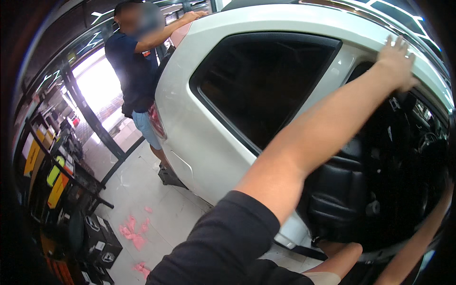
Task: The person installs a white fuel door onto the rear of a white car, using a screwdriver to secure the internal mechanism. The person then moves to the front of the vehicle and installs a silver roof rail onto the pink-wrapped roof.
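My left arm reaches up across the frame, and my left hand (398, 64) rests on the roof edge of a white car (218, 156), above an open doorway. Its fingers are apart and hold nothing that I can see. Below the hand, the doorway shows a black seat (337, 190) and a dark cabin (403, 142). A dark rear side window (261, 85) lies to the left of my arm. My right forearm (418, 242) rises along the lower right rim; its hand is lost at the dark picture edge.
A person in a dark shirt (135, 71) stands behind the car, one hand on its upper rear near a pink piece (180, 34). Pink scraps (134, 232) lie on the tiled floor. Black boxes (102, 242) and a rack (52, 161) stand at left, near a glass door (97, 95).
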Action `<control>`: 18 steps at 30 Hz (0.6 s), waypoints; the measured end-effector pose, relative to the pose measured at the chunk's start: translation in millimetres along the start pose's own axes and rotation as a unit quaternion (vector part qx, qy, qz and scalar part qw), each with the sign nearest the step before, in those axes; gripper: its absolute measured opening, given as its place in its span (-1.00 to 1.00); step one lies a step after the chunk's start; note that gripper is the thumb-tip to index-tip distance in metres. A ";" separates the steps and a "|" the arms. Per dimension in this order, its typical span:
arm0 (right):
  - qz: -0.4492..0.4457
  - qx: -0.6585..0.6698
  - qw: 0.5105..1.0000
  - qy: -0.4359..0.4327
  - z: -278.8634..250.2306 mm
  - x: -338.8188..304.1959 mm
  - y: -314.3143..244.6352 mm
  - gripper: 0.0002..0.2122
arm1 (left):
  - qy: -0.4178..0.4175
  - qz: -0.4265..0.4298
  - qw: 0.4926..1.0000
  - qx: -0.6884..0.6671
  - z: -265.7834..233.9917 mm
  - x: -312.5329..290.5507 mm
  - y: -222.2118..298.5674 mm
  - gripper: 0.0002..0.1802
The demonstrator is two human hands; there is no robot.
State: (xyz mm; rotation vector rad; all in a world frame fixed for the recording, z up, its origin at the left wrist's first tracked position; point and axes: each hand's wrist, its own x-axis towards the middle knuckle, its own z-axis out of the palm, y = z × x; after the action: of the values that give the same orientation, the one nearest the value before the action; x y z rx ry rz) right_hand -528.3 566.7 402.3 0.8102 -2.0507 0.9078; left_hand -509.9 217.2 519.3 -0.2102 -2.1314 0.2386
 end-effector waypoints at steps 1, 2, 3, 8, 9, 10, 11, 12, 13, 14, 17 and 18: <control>0.012 0.046 0.999 0.019 -4.1 -41.5 -7.1 -0.65 | 0.008 0.009 0.999 0.033 -9.8 -31.7 -1.0 -0.05; 0.034 0.091 0.995 0.029 -8.2 -89.0 -5.9 -0.65 | 0.021 0.019 0.997 0.072 -20.4 -53.7 -1.3 -0.08; 0.067 0.139 0.988 0.025 -4.1 -148.8 -3.3 -0.65 | 0.001 0.007 0.998 0.055 -28.8 -66.6 -4.6 -0.07; 0.408 0.144 0.884 -0.180 -46.8 -520.0 -1.4 -0.54 | -0.064 -0.046 0.996 0.041 -55.6 -75.0 0.2 -0.06; 0.485 0.135 0.842 -0.196 -81.9 -591.8 -2.9 -0.54 | -0.070 -0.081 0.993 0.051 -56.0 -77.3 14.5 -0.06; 0.603 0.229 0.745 -0.170 -114.1 -638.2 -10.0 -0.54 | -0.078 -0.116 0.988 0.071 -59.9 -79.2 23.4 -0.06; 0.665 0.224 0.695 -0.155 -145.2 -679.1 -14.8 -0.55 | -0.097 -0.188 0.975 0.074 -61.2 -83.8 42.4 -0.07; 0.691 0.218 0.671 -0.155 -160.5 -696.0 -28.5 -0.55 | -0.102 -0.255 0.951 0.143 -57.8 -94.2 58.7 -0.05; 0.709 0.206 0.661 -0.136 -178.3 -709.4 -41.8 -0.55 | -0.085 -0.266 0.958 0.059 -72.1 -107.1 93.7 -0.07; 0.717 0.199 0.659 -0.112 -190.3 -719.8 -50.5 -0.55 | -0.065 -0.278 0.958 -0.027 -94.1 -129.9 134.6 -0.08; 0.709 0.193 0.673 -0.084 -219.1 -746.8 -67.4 -0.56 | 0.048 -0.153 0.944 -0.288 -122.7 -258.3 251.0 -0.20; 0.700 0.200 0.680 -0.082 -223.2 -752.6 -72.7 -0.56 | 0.018 -0.179 0.912 -0.369 -143.5 -313.9 295.8 -0.26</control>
State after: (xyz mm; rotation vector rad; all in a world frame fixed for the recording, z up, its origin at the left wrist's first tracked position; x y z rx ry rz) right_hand 6.4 887.9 -79.9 -0.8269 -2.4762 2.1666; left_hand -203.7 439.8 267.7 -0.2473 -2.0850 -0.7947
